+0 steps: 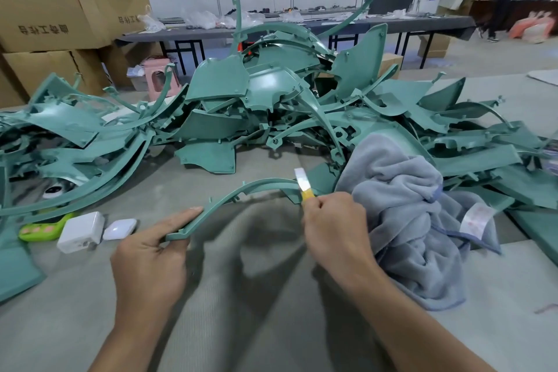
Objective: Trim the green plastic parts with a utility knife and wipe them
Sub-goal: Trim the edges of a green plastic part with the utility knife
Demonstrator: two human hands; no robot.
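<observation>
At the far left, a lime-green plastic gadget (39,231), a white square charger block (81,231) and a small white rounded case (120,229) lie side by side on the grey table (241,311). Just right of them, the left hand (151,254) pinches the near end of a long, curved green plastic strip (241,190), thumb stretched along its top edge and fingers curled beneath. The strip arches away from that grip, up and to the right, above the table. At its far end the blade of a yellow-handled utility knife (303,183) touches the strip's edge, pointing upward. The right hand (332,226) closes in a fist around the knife's handle. Behind both hands spreads a heap of green plastic parts (271,84). Right of the knife hand, a crumpled grey-blue towel (407,220) rests against the heap.
</observation>
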